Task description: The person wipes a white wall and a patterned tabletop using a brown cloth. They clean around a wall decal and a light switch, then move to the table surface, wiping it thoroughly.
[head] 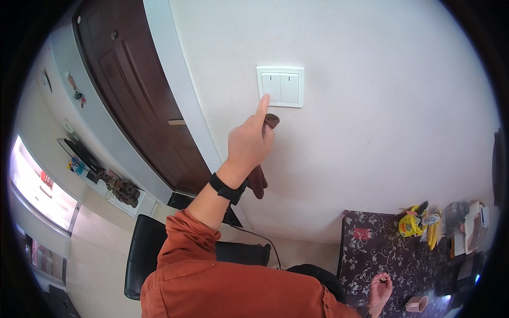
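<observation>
My left hand is raised to the wall, with a black band on its wrist. Its index fingertip rests on the lower left part of a white double-rocker wall switch. The other fingers curl around a dark brown cloth, which sticks out above the thumb and hangs below the palm. At the lower right, my right hand appears over a dark floral tablecloth, fingers curled. Something small seems to show between those fingers, too small to make out.
A brown panelled door with a lever handle stands left. Below are a black chair and a cable. On the table are a pink mug, a yellow container, bananas and a red item.
</observation>
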A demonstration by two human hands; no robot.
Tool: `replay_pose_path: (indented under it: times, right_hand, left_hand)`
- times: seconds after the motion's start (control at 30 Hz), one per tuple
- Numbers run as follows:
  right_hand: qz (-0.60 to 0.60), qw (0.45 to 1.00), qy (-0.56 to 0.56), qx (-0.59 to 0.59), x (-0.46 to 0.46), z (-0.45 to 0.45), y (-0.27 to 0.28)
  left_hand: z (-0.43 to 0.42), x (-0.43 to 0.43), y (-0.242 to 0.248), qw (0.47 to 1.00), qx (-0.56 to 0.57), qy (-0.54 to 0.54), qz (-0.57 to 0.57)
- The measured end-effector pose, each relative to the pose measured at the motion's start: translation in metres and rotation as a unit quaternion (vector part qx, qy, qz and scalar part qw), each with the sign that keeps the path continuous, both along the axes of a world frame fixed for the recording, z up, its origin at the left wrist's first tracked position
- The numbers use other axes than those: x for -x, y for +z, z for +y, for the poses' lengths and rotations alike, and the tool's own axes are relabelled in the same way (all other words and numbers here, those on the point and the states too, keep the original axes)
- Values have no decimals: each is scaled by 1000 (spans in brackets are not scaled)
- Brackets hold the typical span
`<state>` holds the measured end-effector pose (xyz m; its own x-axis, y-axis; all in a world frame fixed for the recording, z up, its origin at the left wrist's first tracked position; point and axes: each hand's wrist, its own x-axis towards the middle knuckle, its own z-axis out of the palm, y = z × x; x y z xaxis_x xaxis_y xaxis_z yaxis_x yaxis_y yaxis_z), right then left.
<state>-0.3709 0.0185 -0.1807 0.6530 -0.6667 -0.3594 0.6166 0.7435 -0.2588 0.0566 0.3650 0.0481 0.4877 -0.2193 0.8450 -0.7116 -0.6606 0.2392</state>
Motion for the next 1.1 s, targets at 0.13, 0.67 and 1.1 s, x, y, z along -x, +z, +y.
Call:
replay_pose_path:
  times: [0.13,0.67,1.1]
  right_hand:
    - [-1,1000,10,13,2,-1,-2]
    - [25,1000,13,-8,0,-5,-1]
    - [42,998,41,-36,-19,-7,-12]
  left_hand:
    - [-2,-2,-2,1000,-3,14,1]
    - [-10,-30,4,935,322,-116,90]
    - [-24,-21,30,775,519,-244,265]
